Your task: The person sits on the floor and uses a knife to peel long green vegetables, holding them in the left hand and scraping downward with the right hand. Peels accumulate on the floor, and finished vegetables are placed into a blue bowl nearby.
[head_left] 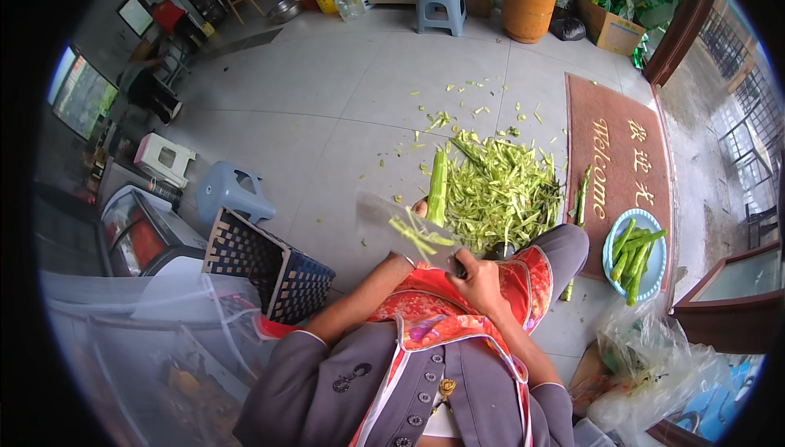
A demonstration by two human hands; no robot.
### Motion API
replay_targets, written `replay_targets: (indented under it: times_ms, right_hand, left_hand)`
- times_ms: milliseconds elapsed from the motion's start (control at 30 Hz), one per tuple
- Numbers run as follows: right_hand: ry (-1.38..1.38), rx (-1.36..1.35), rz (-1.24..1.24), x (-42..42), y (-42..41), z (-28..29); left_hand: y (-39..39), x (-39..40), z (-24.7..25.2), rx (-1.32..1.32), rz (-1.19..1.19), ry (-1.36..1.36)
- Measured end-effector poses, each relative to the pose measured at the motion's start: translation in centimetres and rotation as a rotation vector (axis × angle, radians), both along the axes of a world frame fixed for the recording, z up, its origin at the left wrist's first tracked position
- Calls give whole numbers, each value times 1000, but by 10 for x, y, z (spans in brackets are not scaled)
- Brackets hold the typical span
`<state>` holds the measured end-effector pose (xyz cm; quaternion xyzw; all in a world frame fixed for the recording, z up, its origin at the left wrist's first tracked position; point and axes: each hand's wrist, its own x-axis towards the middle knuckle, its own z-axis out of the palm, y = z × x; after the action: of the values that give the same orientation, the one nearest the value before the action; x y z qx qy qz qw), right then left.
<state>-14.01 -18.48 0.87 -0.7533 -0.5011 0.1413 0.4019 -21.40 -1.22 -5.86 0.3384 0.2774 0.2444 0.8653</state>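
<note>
My right hand (pixel 480 281) grips the dark handle of a cleaver (pixel 408 232), whose broad blade points left, with pale green peel strips on it. Mostly hidden behind that blade, my left hand (pixel 420 206) holds a thick, peeled light-green stem (pixel 437 188) upright by its lower part. Just right of the stem, a large heap of green peelings (pixel 506 192) lies on the floor, with scraps scattered around it. Peeled green stems (pixel 635 257) rest in a light blue plastic basin (pixel 608 257) at the right. A thin green stalk (pixel 582 195) lies on the mat's edge.
A red-brown welcome mat (pixel 619 122) lies by the doorway. At the left stand a woven basket (pixel 306 281) and a blue-grey plastic stool (pixel 230 192). An orange gas cylinder (pixel 528 8) is at the back. Plastic bags (pixel 662 367) lie lower right. Two people are far left.
</note>
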Motion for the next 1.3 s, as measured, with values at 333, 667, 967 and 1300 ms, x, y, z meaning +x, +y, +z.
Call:
replay_targets:
  times_ms: [333,667,967,1300]
  right_hand:
    - [-28,-57,5,1,0,-10]
    - [83,-75,-242,35,-8,-56]
    - [9,-101,7,0,-2,-16]
    - [83,-169,-285,37,0,-61]
  left_hand:
    - [5,-2,-10,97,9,13]
    - [-6,-4,25,-3,35,152]
    - [0,-1,-8,386,65,228]
    - [-5,-11,13,74,5,178]
